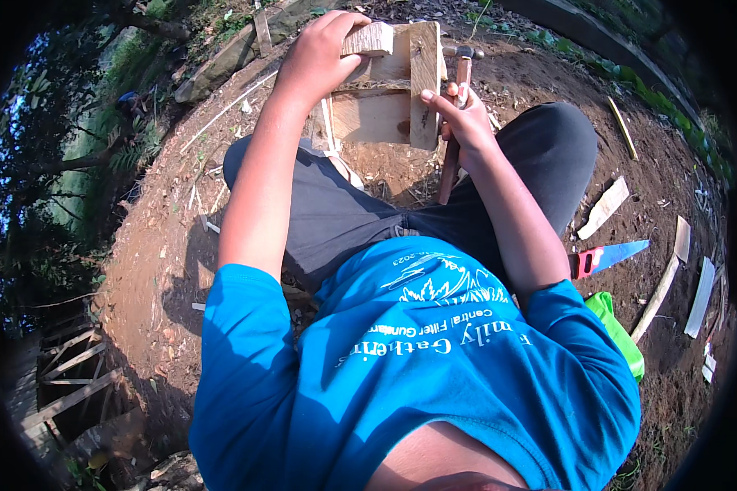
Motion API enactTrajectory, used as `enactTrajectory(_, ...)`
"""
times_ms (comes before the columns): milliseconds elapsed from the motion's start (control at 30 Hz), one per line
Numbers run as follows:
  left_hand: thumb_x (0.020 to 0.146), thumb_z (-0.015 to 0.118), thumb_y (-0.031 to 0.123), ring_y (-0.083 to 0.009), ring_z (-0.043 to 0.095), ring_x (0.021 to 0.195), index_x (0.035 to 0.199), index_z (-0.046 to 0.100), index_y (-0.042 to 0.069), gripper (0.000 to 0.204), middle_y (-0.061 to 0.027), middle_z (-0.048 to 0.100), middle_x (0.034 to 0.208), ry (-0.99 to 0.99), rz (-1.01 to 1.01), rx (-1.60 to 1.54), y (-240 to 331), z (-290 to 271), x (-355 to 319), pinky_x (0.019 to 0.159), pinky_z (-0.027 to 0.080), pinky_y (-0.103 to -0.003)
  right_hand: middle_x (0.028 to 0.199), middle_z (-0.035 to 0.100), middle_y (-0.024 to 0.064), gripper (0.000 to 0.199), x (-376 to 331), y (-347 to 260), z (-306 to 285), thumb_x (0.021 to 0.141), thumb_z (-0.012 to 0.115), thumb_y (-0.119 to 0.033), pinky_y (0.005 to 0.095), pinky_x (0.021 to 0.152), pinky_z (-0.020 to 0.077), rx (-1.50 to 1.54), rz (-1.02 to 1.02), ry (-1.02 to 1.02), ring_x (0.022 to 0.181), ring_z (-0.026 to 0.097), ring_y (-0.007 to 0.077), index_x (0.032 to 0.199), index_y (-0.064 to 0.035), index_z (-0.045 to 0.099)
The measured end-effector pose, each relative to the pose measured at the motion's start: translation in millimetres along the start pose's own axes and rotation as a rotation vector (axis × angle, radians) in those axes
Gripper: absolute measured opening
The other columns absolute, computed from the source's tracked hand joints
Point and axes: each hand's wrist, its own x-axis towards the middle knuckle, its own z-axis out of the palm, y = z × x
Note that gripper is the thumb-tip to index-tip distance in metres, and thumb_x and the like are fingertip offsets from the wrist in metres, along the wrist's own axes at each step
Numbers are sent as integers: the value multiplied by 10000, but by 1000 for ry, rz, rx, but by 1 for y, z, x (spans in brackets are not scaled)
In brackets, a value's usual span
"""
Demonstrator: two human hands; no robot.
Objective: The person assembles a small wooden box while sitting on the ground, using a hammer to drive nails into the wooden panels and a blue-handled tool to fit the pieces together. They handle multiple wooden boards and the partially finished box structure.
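Note:
Ahead of my bent legs is a small wooden frame (372, 114) made of pale boards nailed or set together; how they join cannot be seen. My left hand (318, 56) is closed round a short wooden block (370, 39) at the frame's upper left, fingers over its top and thumb below. In my right hand (469, 123) is a hammer (449, 172), gripped by its wooden handle with the metal head up. The right thumb touches the upright board (424, 86) on the frame's right side.
On the dirt to the right lie a handsaw (614, 257) with a red handle, a bright green bag or cloth (616, 331) and wood offcuts (604, 208). Longer sticks (660, 295) are beyond them. A low wooden structure (74, 385) stands at the lower left.

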Motion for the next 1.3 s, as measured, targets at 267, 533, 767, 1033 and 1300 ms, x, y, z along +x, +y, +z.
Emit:
enactTrajectory(267,754,764,84,-308,633,1154,1247,638,156,514,-77,649,1215,-40,22,50,-9,9,-1,986,523,-411,799,589,-25,408,-6,-9,-2,830,850,-255,208,464,431,-3,1,-22,610,557,46,935,-141,473)
enactTrajectory(533,740,783,168,-307,598,1171,1218,652,177,496,-58,652,1173,15,90,178,-18,11,-12,1017,476,-468,853,635,22,402,-9,-14,0,853,828,-237,230,494,520,-16,5,-63,677,663,96,929,-147,443)
enactTrajectory(767,833,842,317,-305,675,1016,1161,647,11,489,-146,694,1094,370,-136,89,-27,-22,-48,888,525,-398,848,635,28,410,-9,-9,0,848,836,-227,227,483,484,9,43,-56,693,676,100,927,-150,441)
enactTrajectory(1033,947,700,307,-318,632,1101,1209,479,-74,513,-232,607,1191,877,-1235,-22,-125,10,-324,940,509,-437,743,564,-64,414,1,12,-2,823,870,-240,187,444,382,-49,59,118,500,458,16,880,-178,466)
enactTrajectory(1300,917,616,437,-345,609,1165,1214,559,-36,561,-203,639,1220,-157,-1847,-205,-81,139,-477,1000,450,-448,744,534,-39,473,10,41,-25,784,897,-261,217,482,428,-111,123,122,555,509,54,879,-172,442)
